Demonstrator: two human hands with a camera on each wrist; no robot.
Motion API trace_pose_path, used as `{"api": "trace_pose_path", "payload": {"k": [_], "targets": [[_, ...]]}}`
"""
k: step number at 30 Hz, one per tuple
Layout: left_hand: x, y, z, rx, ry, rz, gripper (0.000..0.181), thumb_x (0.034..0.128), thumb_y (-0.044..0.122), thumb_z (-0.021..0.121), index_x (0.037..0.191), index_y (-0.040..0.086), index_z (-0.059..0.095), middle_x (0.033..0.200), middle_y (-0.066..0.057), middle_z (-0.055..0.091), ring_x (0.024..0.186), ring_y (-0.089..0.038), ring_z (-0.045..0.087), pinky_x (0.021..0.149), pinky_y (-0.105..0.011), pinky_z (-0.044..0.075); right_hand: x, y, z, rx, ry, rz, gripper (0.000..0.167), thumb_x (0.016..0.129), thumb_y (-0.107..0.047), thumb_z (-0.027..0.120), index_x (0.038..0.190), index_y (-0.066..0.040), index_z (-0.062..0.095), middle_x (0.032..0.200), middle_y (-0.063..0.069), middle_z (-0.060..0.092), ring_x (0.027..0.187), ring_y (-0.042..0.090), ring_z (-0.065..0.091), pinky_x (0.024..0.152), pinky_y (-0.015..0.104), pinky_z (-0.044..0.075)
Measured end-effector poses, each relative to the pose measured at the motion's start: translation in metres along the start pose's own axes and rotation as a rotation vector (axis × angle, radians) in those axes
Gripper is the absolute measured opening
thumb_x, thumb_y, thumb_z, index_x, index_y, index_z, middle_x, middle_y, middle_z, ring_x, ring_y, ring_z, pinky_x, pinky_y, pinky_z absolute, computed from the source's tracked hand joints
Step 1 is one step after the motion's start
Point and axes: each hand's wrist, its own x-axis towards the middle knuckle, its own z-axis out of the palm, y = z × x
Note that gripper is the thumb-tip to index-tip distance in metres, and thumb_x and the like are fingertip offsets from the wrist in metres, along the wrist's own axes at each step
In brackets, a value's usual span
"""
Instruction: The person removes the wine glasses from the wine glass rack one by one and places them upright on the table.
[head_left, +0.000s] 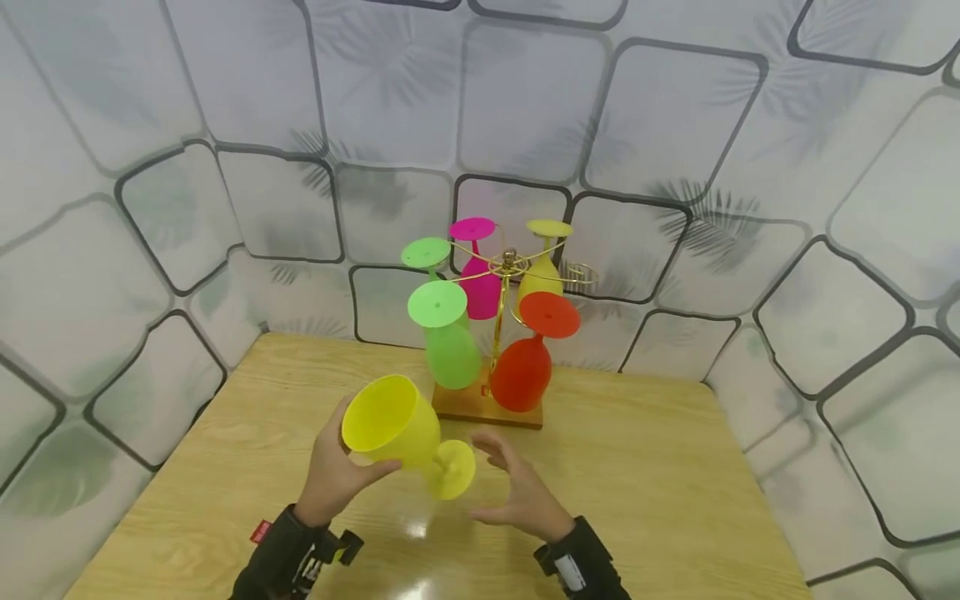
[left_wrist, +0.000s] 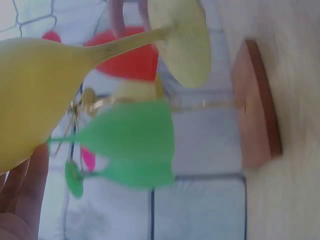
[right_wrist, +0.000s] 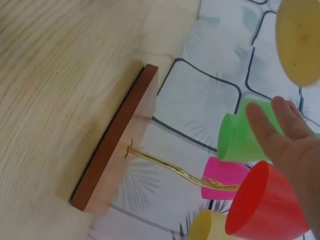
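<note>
My left hand point(head_left: 328, 477) grips a yellow plastic goblet point(head_left: 411, 433) around its bowl, thumb in front. The goblet is tilted, its mouth facing up and left and its round foot toward the right. Just right of that foot, my right hand point(head_left: 525, 497) is apart from it, fingers spread and holding nothing. Behind both hands stands a gold wire rack point(head_left: 498, 321) on a wooden base point(head_left: 487, 408). Upside down on it hang two green goblets point(left_wrist: 130, 131), a magenta goblet point(head_left: 480, 287), another yellow goblet point(head_left: 542, 279) and a red goblet point(head_left: 521, 375).
A light wood table point(head_left: 637, 483) lies under the rack and hands. Patterned fabric walls point(head_left: 405, 100) rise behind it and on both sides. At the rack's right, a gold wire loop point(head_left: 581, 274) carries no goblet. By the left sleeve shows a small red tag point(head_left: 260, 532).
</note>
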Motion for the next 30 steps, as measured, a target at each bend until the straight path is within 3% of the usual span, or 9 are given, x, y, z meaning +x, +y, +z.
{"api": "trace_pose_path", "payload": {"k": [4,6,11,13,16,19,24,30], "targets": [[0.015,-0.011,-0.024,0.217,0.048,-0.016,0.082,0.0548,-0.004,0.085,0.127,-0.003,0.048,0.113,-0.013,0.061,0.1,0.008,0.053,0.081,-0.005,0.047,-0.006,-0.002,-0.005,-0.075,0.005,0.064,0.093,0.068,-0.02,0.084,0.143,-0.007,0.03,0.146,0.01,0.04,0.132,0.03,0.042,0.104,0.049,0.041],[0.025,-0.023,-0.038,0.323,0.059,-0.03,0.082,0.0556,0.003,0.088,0.128,0.0,0.049,0.114,-0.014,0.062,0.1,0.005,0.054,0.08,-0.007,0.048,-0.011,-0.001,-0.008,-0.091,0.011,0.095,0.093,0.069,-0.019,0.083,0.144,-0.008,0.03,0.147,0.009,0.039,0.133,0.028,0.041,0.105,0.049,0.041],[0.047,-0.067,-0.064,0.467,0.062,-0.101,0.086,0.0592,0.015,0.089,0.132,0.005,0.045,0.121,-0.016,0.059,0.108,-0.027,0.059,0.082,-0.044,0.057,-0.022,0.002,-0.014,-0.114,0.029,0.119,0.092,0.07,-0.014,0.082,0.145,-0.015,0.03,0.146,0.008,0.041,0.133,0.025,0.042,0.105,0.051,0.039],[0.053,-0.087,-0.069,0.481,0.054,-0.134,0.085,0.0616,0.017,0.088,0.133,0.002,0.043,0.122,-0.02,0.057,0.109,-0.037,0.058,0.083,-0.055,0.054,-0.025,0.002,-0.015,-0.15,0.036,0.122,0.089,0.071,-0.015,0.081,0.145,-0.019,0.03,0.144,0.008,0.045,0.131,0.025,0.045,0.104,0.052,0.04],[0.057,-0.114,-0.072,0.499,0.032,-0.192,0.086,0.0649,0.02,0.086,0.133,-0.002,0.039,0.122,-0.024,0.055,0.11,-0.041,0.056,0.085,-0.058,0.051,-0.03,0.003,-0.017,-0.23,0.052,0.14,0.083,0.074,-0.016,0.079,0.143,-0.024,0.033,0.139,0.004,0.05,0.128,0.022,0.048,0.103,0.051,0.041],[0.059,-0.134,-0.074,0.506,0.018,-0.256,0.087,0.0677,0.024,0.085,0.135,-0.002,0.036,0.124,-0.026,0.054,0.113,-0.042,0.054,0.09,-0.057,0.05,-0.035,0.004,-0.019,-0.299,0.081,0.141,0.077,0.076,-0.016,0.077,0.142,-0.022,0.036,0.133,0.003,0.055,0.125,0.02,0.05,0.102,0.05,0.042],[0.059,-0.149,-0.077,0.475,0.019,-0.334,0.088,0.0711,0.026,0.082,0.138,-0.002,0.033,0.129,-0.026,0.051,0.116,-0.042,0.052,0.094,-0.056,0.047,-0.042,0.006,-0.02,-0.312,0.115,0.143,0.075,0.078,-0.014,0.075,0.142,-0.022,0.037,0.128,0.001,0.058,0.121,0.017,0.053,0.1,0.05,0.044],[0.059,-0.152,-0.081,0.454,0.0,-0.37,0.089,0.0732,0.028,0.081,0.14,-0.002,0.03,0.132,-0.028,0.048,0.117,-0.043,0.051,0.096,-0.056,0.046,-0.048,0.006,-0.021,-0.287,0.127,0.205,0.075,0.078,-0.012,0.075,0.142,-0.024,0.038,0.125,-0.007,0.058,0.119,0.015,0.054,0.099,0.048,0.046]]}}
